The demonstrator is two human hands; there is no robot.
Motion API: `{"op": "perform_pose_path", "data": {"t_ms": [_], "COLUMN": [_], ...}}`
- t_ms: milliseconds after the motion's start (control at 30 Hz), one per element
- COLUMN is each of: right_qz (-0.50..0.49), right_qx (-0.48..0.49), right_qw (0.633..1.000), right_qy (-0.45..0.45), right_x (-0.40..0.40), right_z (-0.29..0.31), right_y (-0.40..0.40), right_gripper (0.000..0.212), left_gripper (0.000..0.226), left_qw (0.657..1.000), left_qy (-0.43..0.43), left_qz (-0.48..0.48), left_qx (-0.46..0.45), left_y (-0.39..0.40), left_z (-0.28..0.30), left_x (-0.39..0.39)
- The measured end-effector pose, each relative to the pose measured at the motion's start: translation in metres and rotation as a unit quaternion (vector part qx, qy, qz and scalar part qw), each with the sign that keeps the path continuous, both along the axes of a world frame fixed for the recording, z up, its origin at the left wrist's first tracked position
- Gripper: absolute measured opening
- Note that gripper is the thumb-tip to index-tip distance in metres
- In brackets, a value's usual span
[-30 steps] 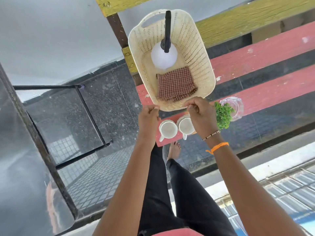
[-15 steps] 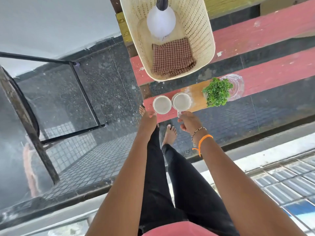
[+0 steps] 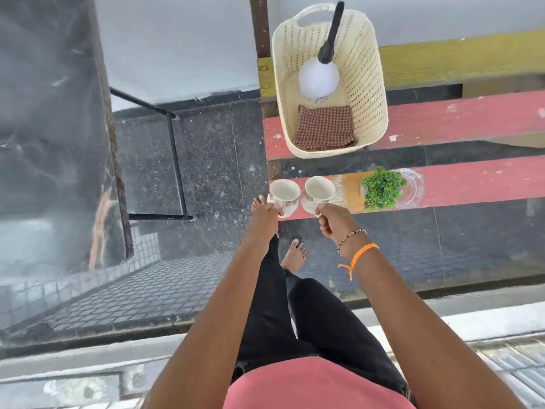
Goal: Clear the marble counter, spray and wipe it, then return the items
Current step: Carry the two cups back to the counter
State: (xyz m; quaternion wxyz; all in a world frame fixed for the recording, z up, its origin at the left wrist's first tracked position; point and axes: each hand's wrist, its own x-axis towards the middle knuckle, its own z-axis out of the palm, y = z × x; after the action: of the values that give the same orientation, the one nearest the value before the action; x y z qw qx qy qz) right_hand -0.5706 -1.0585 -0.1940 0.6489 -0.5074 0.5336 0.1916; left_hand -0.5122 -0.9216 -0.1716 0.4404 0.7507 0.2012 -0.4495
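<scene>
Two cups, one for each hand. Left hand point(image 3: 267, 215) closed on the handle of the left cup point(image 3: 283, 193), at the near left corner of the bench point(image 3: 472, 184). Right hand point(image 3: 333, 219) pinching the handle of the right cup point(image 3: 319, 191), just beside the first, almost touching. Both cups look empty. Best to lift straight up, slow and even, with both kept level. Best to pull the cups a little apart first, so no clink. Tight pinch on the small handles, or a cup may tip and drop to the floor. Little green plant point(image 3: 382, 187) and a glass dish point(image 3: 413, 187) further right along the near edge, for later. Basket point(image 3: 371, 84) at the far left of the bench, holding the spray bottle point(image 3: 319, 78) and the checked cloth point(image 3: 324, 128), ready for the spray and wipe.
</scene>
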Motion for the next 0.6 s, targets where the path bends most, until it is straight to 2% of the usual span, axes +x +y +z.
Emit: {"op": "perform_pose_path", "data": {"t_ms": [33, 133, 300, 600], "right_qz": [0.007, 0.044, 0.124, 0.268], "right_qx": [0.001, -0.001, -0.005, 0.001], "right_qw": [1.0, 0.997, 0.978, 0.92], "right_qy": [-0.015, -0.065, -0.167, -0.286], "right_x": [0.001, 0.006, 0.016, 0.042], "right_z": [0.009, 0.04, 0.095, 0.163], "right_y": [0.004, 0.021, 0.064, 0.17], "right_gripper": [0.03, 0.028, 0.031, 0.033], "left_gripper": [0.023, 0.032, 0.032, 0.031], "left_qw": [1.0, 0.995, 0.977, 0.905], "left_qy": [-0.006, -0.053, -0.138, -0.231], "left_qz": [0.023, 0.077, 0.161, 0.347], "left_qx": [-0.018, -0.016, -0.038, -0.086], "left_y": [0.005, 0.025, 0.069, 0.176], "left_z": [0.009, 0.032, 0.082, 0.155], "left_x": [-0.003, -0.011, -0.02, -0.041]}}
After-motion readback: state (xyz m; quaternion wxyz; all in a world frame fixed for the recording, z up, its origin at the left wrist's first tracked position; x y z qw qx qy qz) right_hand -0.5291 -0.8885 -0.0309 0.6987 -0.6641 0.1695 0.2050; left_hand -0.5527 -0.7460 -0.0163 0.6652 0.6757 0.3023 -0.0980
